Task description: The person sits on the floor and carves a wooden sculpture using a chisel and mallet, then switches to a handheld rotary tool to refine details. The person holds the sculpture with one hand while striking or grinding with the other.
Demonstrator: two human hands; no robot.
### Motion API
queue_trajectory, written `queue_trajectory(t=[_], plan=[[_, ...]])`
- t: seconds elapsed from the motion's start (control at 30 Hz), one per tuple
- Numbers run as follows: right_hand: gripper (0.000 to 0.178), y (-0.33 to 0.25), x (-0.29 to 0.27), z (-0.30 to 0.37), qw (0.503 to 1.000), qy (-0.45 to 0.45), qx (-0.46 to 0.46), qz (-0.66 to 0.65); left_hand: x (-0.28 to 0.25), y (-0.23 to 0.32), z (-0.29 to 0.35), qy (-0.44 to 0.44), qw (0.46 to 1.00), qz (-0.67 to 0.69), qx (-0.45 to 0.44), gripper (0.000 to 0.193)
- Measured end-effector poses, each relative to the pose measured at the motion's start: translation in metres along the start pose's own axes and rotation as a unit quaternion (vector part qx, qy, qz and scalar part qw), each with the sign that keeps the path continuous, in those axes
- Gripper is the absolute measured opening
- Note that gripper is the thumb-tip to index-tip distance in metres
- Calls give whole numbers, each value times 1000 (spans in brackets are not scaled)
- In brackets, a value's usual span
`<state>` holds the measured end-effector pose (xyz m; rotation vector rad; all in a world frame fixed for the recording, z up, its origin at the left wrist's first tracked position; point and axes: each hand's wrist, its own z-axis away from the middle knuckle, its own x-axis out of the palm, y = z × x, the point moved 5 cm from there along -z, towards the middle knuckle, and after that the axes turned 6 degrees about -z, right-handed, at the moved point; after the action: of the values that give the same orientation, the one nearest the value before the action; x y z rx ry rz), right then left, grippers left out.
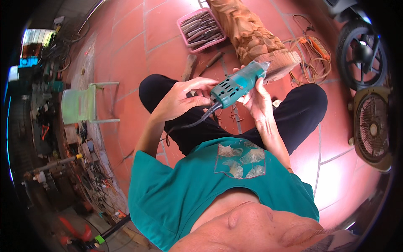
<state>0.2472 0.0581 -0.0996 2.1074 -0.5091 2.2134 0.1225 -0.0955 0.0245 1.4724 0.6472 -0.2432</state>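
Note:
A teal handheld power tool [236,87] with vent slots is held in front of me, tilted with its clear-and-metal front end up to the right. My right hand [257,98] wraps round its body from below and the right, the thumb along the side. At the rear end, where the dark power cord [196,122] comes out, the fingers and thumb of my left hand [189,95] close on the housing. Just beyond the tool's front lies a carved wooden piece [251,31], its flat cut end facing me; the contact between them cannot be made out.
A pink basket [183,35] of carving tools stands beyond my crossed legs, near a loose chisel [212,63] and a wood block [189,67]. Right are a coiled orange cord [312,69], a wheel [362,54] and a fan [372,126]. A green chair [79,105] stands left.

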Motion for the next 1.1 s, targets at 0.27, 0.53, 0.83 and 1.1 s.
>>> queue_trajectory(t=[0.27, 0.53, 0.83, 1.1], plan=[[69, 5, 3, 2, 1000, -14, 14, -23, 9, -23, 3, -11, 997, 50, -54, 48], [62, 18, 12, 1, 998, -17, 52, -18, 8, -48, 29, -16, 973, 198, -121, 59], [58, 40, 3, 0, 991, 15, 105, -79, 4, -46, 41, 12, 979, 163, -122, 57], [59, 39, 3, -1, 993, 16, 103, -55, 5, -52, 50, 33, 986, 116, -112, 54]])
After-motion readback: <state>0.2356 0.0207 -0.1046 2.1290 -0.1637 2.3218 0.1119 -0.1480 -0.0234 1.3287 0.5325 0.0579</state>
